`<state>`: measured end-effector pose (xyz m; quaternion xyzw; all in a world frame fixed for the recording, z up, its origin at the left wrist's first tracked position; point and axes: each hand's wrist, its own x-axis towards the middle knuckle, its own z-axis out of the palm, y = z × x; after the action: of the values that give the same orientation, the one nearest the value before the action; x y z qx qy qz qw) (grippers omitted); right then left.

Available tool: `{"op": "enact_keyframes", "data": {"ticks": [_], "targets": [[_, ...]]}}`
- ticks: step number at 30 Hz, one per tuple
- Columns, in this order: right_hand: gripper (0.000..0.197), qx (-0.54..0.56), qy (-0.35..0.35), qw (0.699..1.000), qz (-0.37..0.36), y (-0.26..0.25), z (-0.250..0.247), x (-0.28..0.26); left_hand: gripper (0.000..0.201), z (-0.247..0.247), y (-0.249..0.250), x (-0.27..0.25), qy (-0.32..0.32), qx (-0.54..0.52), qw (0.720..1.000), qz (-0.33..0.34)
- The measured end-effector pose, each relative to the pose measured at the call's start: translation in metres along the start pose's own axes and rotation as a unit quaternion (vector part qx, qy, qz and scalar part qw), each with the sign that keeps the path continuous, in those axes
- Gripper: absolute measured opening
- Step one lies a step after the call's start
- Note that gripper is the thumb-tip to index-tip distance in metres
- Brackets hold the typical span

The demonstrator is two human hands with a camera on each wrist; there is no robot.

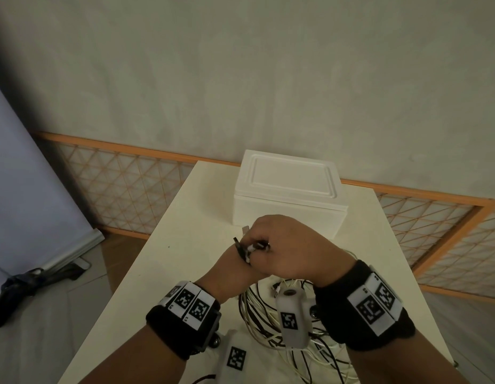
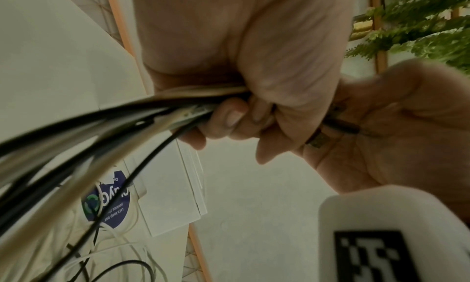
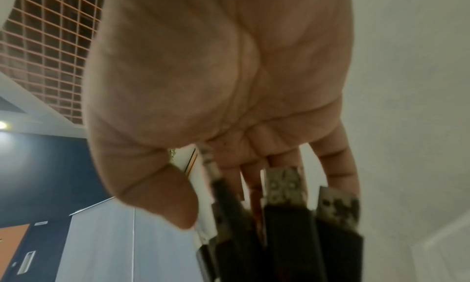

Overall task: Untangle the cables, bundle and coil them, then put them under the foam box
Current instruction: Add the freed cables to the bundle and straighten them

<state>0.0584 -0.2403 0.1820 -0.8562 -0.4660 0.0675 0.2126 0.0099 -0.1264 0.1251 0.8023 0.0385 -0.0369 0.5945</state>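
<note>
- The cables (image 1: 271,322) hang in loops over the worktop (image 1: 185,245), just in front of the foam box (image 1: 289,189).
- Left hand (image 1: 232,268) fingers curl round the gathered strands; right hand (image 1: 285,242) fingers pinch the plugs (image 3: 282,190).
- Looks like the bundling step; coiling should come next.
- Only the right wrist view shows the USB ends, at least 3 of them.

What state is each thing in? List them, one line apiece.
Foam box: lid on, standing on the table.
Cables: gathered at the plug ends, the rest in loose loops on the table.
Left hand: grips the cable bundle.
Right hand: fingers on the plugs.
</note>
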Motion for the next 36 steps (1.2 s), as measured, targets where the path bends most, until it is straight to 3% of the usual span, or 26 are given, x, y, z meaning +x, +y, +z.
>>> {"op": "enact_keyframes", "data": {"ticks": [5,9,14,18,23,26,29,30,33,35,36], "targets": [[0.022,-0.105,-0.005,0.994,0.004,0.001,0.011,0.007,0.041,-0.003,-0.005,0.005,0.013,0.033,0.999,0.009],[0.012,-0.002,0.046,0.999,0.015,0.002,0.009,0.006,0.031,-0.006,-0.009,0.008,0.013,0.004,1.000,-0.014],[0.011,0.136,0.143,0.980,0.010,0.005,0.019,0.012,0.033,-0.008,-0.008,0.007,-0.020,-0.045,0.998,0.030],[0.017,0.154,0.093,0.984,0.008,0.005,0.025,0.012,0.037,-0.008,-0.015,0.007,-0.058,0.002,0.998,0.030],[0.017,0.156,0.143,0.976,-0.051,0.007,0.032,0.014,0.025,-0.010,-0.018,0.010,-0.077,0.002,0.997,0.019],[0.035,0.229,0.174,0.957,-0.040,0.019,0.034,0.009,0.029,-0.011,-0.020,0.013,-0.029,-0.062,0.997,0.031],[0.068,0.392,0.146,0.906,0.055,0.034,0.039,0.000,0.015,-0.013,-0.028,0.021,0.077,-0.182,0.979,0.044],[0.072,0.402,0.121,0.904,0.084,0.035,0.043,-0.001,0.016,-0.012,-0.031,0.023,0.099,-0.196,0.974,0.046],[0.073,0.398,0.088,0.908,0.101,0.029,0.061,0.003,0.052,-0.003,-0.037,0.028,0.130,-0.237,0.962,0.045],[0.073,0.466,0.101,0.873,0.104,0.025,0.070,0.006,0.077,0.001,-0.039,0.030,0.140,-0.261,0.954,0.046],[0.073,0.494,0.104,0.857,0.104,0.024,0.072,0.007,0.079,0.001,-0.040,0.031,0.142,-0.263,0.953,0.047]]}}
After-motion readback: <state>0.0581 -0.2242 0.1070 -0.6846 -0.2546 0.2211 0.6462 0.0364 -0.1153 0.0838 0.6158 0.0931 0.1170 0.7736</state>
